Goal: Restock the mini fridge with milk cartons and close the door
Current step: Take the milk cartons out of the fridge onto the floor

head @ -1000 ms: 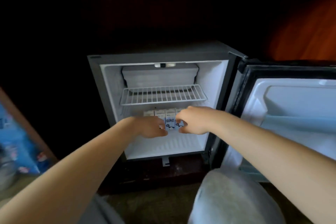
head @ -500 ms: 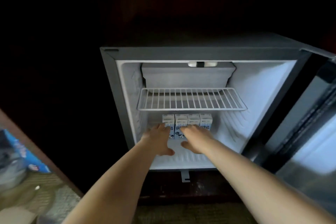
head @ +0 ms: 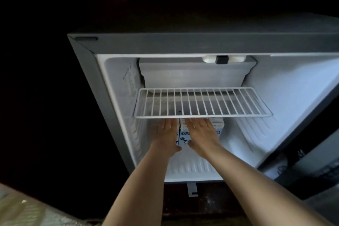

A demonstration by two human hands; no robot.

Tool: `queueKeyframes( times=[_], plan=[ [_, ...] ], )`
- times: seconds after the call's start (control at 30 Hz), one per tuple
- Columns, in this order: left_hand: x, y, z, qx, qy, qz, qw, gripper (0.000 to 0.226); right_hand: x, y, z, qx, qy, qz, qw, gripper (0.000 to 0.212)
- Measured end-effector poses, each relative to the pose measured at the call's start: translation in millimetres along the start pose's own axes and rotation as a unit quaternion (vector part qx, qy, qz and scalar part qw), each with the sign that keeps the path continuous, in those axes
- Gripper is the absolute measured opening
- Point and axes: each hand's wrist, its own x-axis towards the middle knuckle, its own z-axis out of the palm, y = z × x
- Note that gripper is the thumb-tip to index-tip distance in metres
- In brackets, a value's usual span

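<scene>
Inside, the grey mini fridge with its white plastic lining [head: 117,115] stands open, and both bare arms reach into the lower compartment beneath the white wire shelf [head: 201,103]; the left hand [head: 167,134] lies flat with its fingers [head: 169,124] stretched out and unclenched, resting against the left side of a row of small white-and-blue milk cartons [head: 184,135]; the right hand [head: 200,132] is likewise spread flat, palm down, its fingers [head: 197,122] extended over the front of the cartons and grasping nothing; the cartons stand upright on the fridge floor toward the back, just under the shelf's front edge, partly hidden by the hands; the dark fridge door [head: 315,161] hangs open at the right edge.
</scene>
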Motion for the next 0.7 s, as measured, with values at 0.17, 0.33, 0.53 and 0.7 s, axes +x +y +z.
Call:
queueKeyframes(
  times=[0.17,0.33,0.53,0.7],
  plan=[
    [11,-4,6,-0.027,0.052,-0.027,0.998,0.091,9,4,10,0.009,0.002,-0.004,1.000,0.085],
    [15,-4,3,-0.011,0.083,-0.036,0.996,0.074,15,2,16,0.027,0.030,-0.018,0.999,0.081],
    [16,-9,3,-0.005,0.048,-0.051,0.998,0.054,17,1,22,0.012,0.062,-0.009,0.998,0.074],
    [11,-6,-4,0.022,0.042,-0.039,0.998,0.043,17,-4,15,-0.007,0.068,0.007,0.998,0.060]
  ],
)
